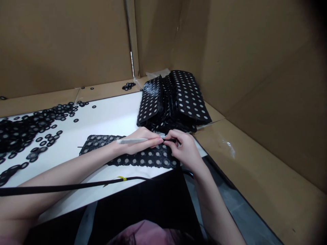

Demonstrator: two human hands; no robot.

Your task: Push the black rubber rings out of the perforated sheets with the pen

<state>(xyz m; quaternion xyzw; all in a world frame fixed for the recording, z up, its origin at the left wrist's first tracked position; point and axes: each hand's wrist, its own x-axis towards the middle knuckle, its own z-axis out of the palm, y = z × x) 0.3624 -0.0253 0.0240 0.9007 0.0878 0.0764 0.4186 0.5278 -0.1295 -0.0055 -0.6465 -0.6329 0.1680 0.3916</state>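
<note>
A black rubber sheet with rows of round, pale-centred discs lies on the white table in front of me. My left hand rests over it, closed around a slim white pen-like tool that points back toward the wrist. Close beside it, at the sheet's right end, my right hand pinches a small black piece between thumb and forefinger. The fingertips of both hands nearly meet there. Whether that piece is a loose ring or part of the sheet I cannot tell.
Many loose black rings are heaped at the left of the white table top. A stack of folded dotted black sheets stands behind my hands. Cardboard walls enclose the back and right. A black cable crosses the front.
</note>
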